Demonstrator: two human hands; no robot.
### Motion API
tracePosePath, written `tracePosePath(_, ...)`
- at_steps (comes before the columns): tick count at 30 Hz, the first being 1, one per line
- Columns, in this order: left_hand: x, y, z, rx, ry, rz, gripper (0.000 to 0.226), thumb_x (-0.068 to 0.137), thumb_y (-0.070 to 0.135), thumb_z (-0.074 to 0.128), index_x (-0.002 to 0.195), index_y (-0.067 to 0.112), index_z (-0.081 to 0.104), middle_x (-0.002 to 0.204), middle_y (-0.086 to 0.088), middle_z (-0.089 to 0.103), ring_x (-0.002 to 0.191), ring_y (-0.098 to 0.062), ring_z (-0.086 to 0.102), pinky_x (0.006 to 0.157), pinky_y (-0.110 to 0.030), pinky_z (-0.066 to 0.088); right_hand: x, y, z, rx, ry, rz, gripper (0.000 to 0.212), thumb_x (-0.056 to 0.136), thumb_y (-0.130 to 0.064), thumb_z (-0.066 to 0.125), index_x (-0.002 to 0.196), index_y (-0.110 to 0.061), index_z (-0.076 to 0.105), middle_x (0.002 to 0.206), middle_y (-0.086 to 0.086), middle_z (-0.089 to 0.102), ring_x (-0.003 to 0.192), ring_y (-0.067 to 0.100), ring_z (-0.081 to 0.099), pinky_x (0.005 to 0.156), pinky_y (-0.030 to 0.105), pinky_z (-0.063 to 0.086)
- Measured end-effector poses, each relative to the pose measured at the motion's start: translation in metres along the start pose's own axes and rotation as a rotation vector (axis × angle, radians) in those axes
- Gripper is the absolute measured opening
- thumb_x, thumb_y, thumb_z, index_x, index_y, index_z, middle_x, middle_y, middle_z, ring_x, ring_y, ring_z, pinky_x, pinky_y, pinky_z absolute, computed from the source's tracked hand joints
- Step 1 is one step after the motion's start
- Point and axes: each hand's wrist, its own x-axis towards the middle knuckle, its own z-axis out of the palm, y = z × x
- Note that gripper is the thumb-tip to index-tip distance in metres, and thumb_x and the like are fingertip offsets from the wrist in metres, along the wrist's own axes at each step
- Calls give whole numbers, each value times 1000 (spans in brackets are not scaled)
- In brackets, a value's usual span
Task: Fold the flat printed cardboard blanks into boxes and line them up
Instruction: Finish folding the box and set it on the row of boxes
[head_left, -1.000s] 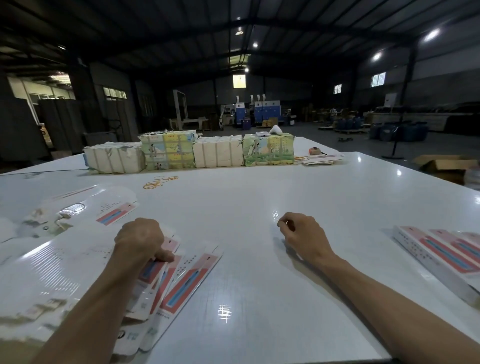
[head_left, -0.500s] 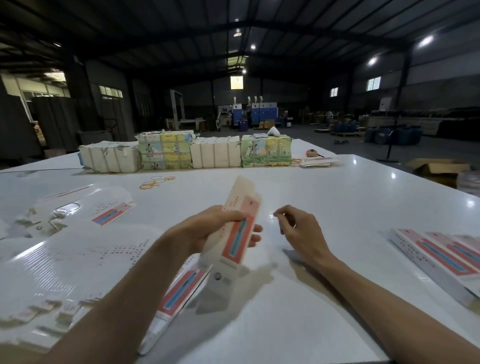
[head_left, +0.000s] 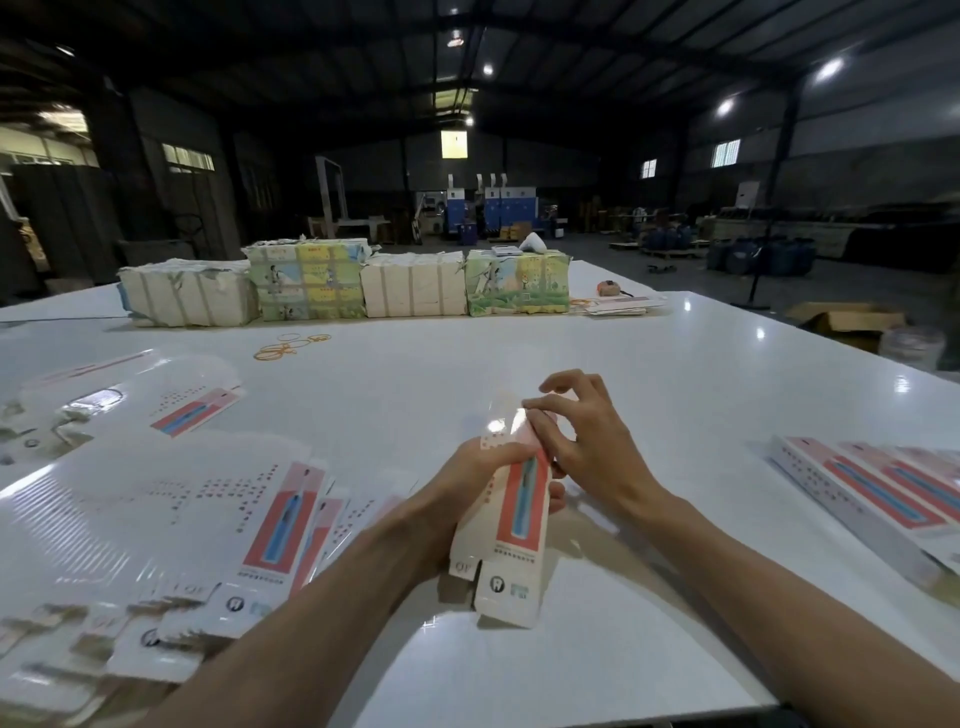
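Note:
A flat white cardboard blank (head_left: 514, 525) with a red and blue printed panel is held upright above the white table (head_left: 519, 353), in front of me. My left hand (head_left: 470, 486) grips its left side, fingers wrapped behind it. My right hand (head_left: 582, 441) pinches the blank's upper right edge with thumb and fingers. A fanned pile of the same flat blanks (head_left: 208, 530) lies at the lower left. Folded boxes (head_left: 872, 493) with the same print lie in a row at the right edge.
Wrapped bundles (head_left: 343, 283) stand in a line across the far side of the table, with rubber bands (head_left: 291, 345) in front of them and a tape measure (head_left: 608, 288) at their right end. Clear plastic wrapping (head_left: 93, 395) lies at far left. Beyond is a dark warehouse floor.
My left hand took one blank off the pile and carried it to the middle. My right hand rose from the table and took hold of the blank's upper edge.

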Motion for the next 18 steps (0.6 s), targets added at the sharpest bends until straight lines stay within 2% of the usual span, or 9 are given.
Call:
tracePosePath(4, -1, 4, 5, -79, -24, -15, 62, 91, 65, 70, 123, 11, 67, 115, -21, 75, 96, -40, 77, 83, -43, 61, 3, -4, -5, 53, 5, -9, 16, 101, -21, 68, 105, -9, 78, 124, -2, 58, 123, 12, 48, 101, 34, 54)
tracePosePath(8, -5, 10, 5, -205, -84, -9, 69, 97, 79, 43, 114, 22, 78, 118, -20, 74, 94, -35, 76, 81, -43, 61, 9, -12, -12, 247, -4, 70, 9, 99, -17, 71, 97, -9, 76, 123, -1, 58, 119, 17, 54, 98, 26, 54)
tracePosePath(12, -7, 14, 3, -195, -126, -31, 76, 99, 79, 36, 121, 17, 75, 119, -18, 73, 89, -32, 74, 79, -41, 61, 11, -18, -18, 381, -20, 200, 9, 97, -19, 74, 94, -12, 79, 140, -4, 53, 126, 15, 52, 106, 34, 50)
tracePosePath(15, -6, 17, 5, -197, -194, -44, 80, 100, 76, 35, 122, 6, 66, 109, -17, 70, 82, -30, 69, 78, -41, 59, 11, -20, -27, 634, -58, 275, 12, 96, -17, 74, 88, -11, 81, 141, -9, 55, 126, 12, 55, 105, 41, 52)
tracePosePath(18, -6, 21, 8, -175, -228, -35, 78, 100, 75, 32, 122, 7, 62, 104, -13, 69, 80, -27, 69, 76, -39, 59, 10, -22, -33, 848, -83, 331, 24, 97, -12, 70, 78, -13, 82, 141, -3, 59, 126, 22, 58, 108, 47, 51)
